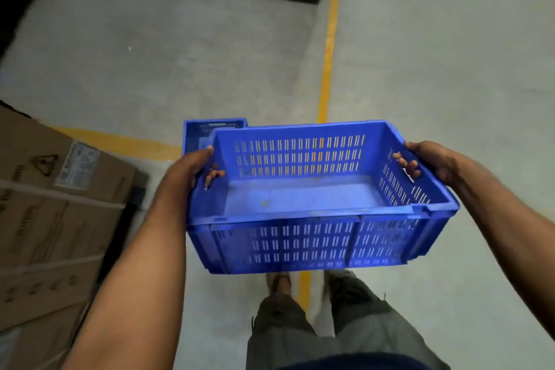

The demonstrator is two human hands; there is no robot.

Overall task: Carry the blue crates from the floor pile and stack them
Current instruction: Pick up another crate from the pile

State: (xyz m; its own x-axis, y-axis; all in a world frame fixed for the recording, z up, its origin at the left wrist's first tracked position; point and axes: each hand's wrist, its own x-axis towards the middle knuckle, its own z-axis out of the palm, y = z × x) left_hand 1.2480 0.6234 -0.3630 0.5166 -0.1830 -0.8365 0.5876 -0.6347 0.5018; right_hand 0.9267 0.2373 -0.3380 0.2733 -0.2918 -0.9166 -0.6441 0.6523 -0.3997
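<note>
Blue crate (303, 198) between both hands, above grey floor (435, 69).

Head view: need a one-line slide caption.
Both hands, left hand and right hand, carry an empty blue crate above the grey floor, another blue crate just ahead.

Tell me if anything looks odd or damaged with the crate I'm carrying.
Nothing stands out. The crate is empty and looks whole, held by the left hand and right hand at its short ends, tipped slightly down on the right. A faint smudge marks its floor. A second crate sits on the floor behind it.
</note>
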